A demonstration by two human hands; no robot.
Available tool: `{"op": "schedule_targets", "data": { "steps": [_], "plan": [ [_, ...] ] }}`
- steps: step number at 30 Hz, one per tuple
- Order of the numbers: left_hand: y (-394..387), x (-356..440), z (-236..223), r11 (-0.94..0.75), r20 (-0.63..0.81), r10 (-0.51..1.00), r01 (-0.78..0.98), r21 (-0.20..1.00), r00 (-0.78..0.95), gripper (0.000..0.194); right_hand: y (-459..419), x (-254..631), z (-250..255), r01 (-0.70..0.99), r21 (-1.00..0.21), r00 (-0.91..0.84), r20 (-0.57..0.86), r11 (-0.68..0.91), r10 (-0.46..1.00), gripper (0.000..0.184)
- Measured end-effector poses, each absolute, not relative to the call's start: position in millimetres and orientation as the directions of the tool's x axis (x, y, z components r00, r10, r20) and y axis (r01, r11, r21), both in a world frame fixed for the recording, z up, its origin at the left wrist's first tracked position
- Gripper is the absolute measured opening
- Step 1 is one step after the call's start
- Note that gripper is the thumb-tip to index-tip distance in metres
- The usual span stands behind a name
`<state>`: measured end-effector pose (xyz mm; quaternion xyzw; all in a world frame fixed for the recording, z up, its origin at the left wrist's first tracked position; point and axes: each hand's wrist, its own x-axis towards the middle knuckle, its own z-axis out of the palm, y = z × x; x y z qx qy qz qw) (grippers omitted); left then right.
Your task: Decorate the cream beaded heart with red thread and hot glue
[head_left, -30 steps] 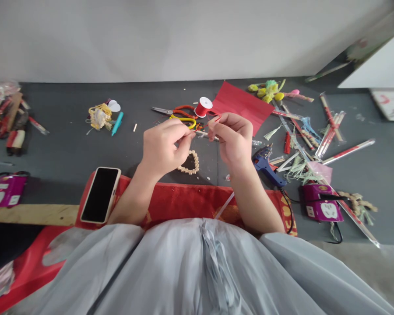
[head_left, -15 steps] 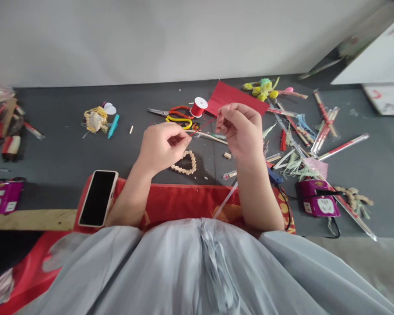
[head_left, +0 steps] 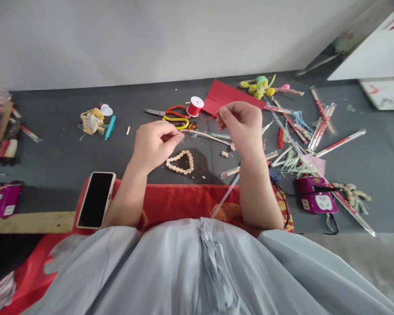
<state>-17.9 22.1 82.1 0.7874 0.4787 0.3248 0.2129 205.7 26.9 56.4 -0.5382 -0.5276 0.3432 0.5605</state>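
Note:
A thin red thread (head_left: 202, 121) stretches between my two hands above the grey table. My left hand (head_left: 156, 144) pinches one end between thumb and fingertips. At the other end my right hand (head_left: 239, 124) is closed on the thread, its fingers curled in. Below and between the hands lies a heart-shaped ring (head_left: 180, 162) of small pale beads or pieces. Behind the thread stand a white-ended spool of red thread (head_left: 195, 106) and scissors (head_left: 172, 117) with orange and yellow handles. A pale stick (head_left: 210, 137) lies under the thread.
A phone (head_left: 96, 199) rests by my left forearm on a red cloth (head_left: 190, 201). Red paper (head_left: 231, 98) lies behind my right hand. Wrapped sticks, tassels and a purple power socket (head_left: 317, 195) crowd the right side. A teal glue stick or marker (head_left: 110, 127) is at left.
The whole view has shifted slightly. My left hand has drawn a little further left, and the thread between the hands spans somewhat wider. Both hands keep their hold.

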Motion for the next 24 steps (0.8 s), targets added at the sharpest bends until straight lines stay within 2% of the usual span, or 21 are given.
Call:
{"op": "schedule_targets", "data": {
  "steps": [3,7,14,16,19,24],
  "plan": [
    [26,-19,79,-0.449,0.305,0.893,0.661,0.601,0.330,0.020,27,207,56,0.196,-0.968,0.153,0.186,0.155,0.971,0.023],
    [30,-18,75,-0.436,0.266,0.900,0.696,0.571,0.346,0.017,32,206,50,0.073,-0.979,0.105,0.197,0.190,0.975,0.029],
    [32,-26,76,-0.422,0.211,0.906,0.748,0.512,0.367,0.017,31,223,58,-0.132,-0.961,0.225,0.209,0.243,0.952,0.019],
    [33,-29,77,-0.403,0.130,0.909,0.755,0.518,0.396,0.019,27,224,64,-0.095,-0.972,0.182,0.197,0.216,0.963,0.018],
    [33,-29,76,-0.362,0.004,0.915,0.816,0.451,0.403,0.021,22,219,70,0.012,-0.990,0.128,0.138,0.138,0.982,0.017],
    [34,-23,74,-0.301,-0.077,0.932,0.877,0.375,0.354,0.020,19,217,69,0.176,-0.980,0.098,0.109,0.091,0.989,0.016]
  ]
}}
